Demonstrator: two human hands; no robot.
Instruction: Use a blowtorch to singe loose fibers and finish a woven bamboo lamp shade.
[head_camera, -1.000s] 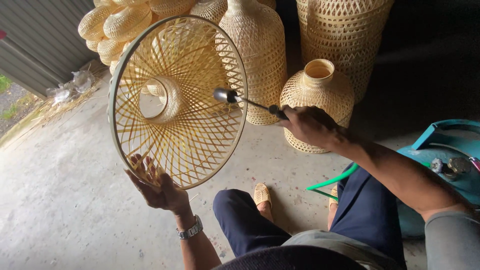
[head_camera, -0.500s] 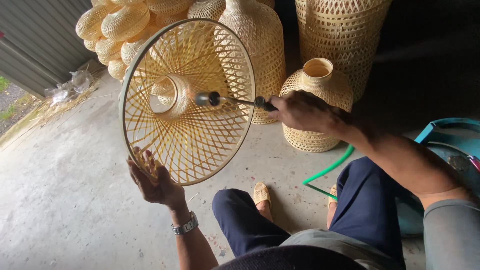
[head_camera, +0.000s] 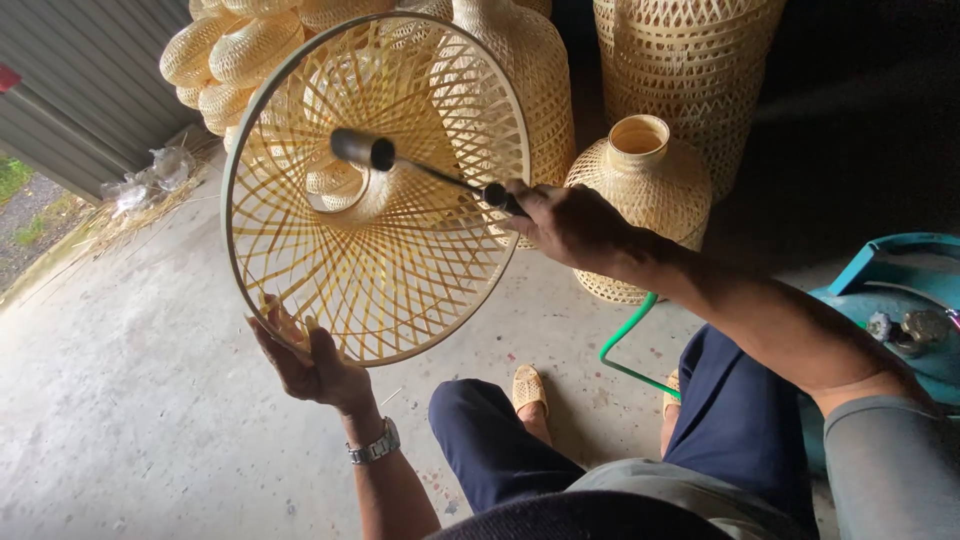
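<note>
My left hand (head_camera: 312, 367) grips the lower rim of a round woven bamboo lampshade (head_camera: 400, 270), held up with its open mouth facing me. My right hand (head_camera: 568, 222) is closed around the handle of a metal gas torch (head_camera: 410, 166). The torch's dark nozzle points into the shade, near its inner neck at the centre. A green hose (head_camera: 622, 340) runs from under my right forearm down toward my legs. There is a metal watch on my left wrist.
Several woven bamboo vases and lampshades stand behind, including a squat one (head_camera: 640, 200) by my right hand and a tall basket (head_camera: 690, 70). A teal gas cylinder (head_camera: 890, 310) sits at the right. Concrete floor (head_camera: 130, 400) lies to the left, with a metal wall (head_camera: 80, 90).
The lampshade has shifted right and turned more face-on to me. The torch nozzle has moved left, deeper toward the shade's centre.
</note>
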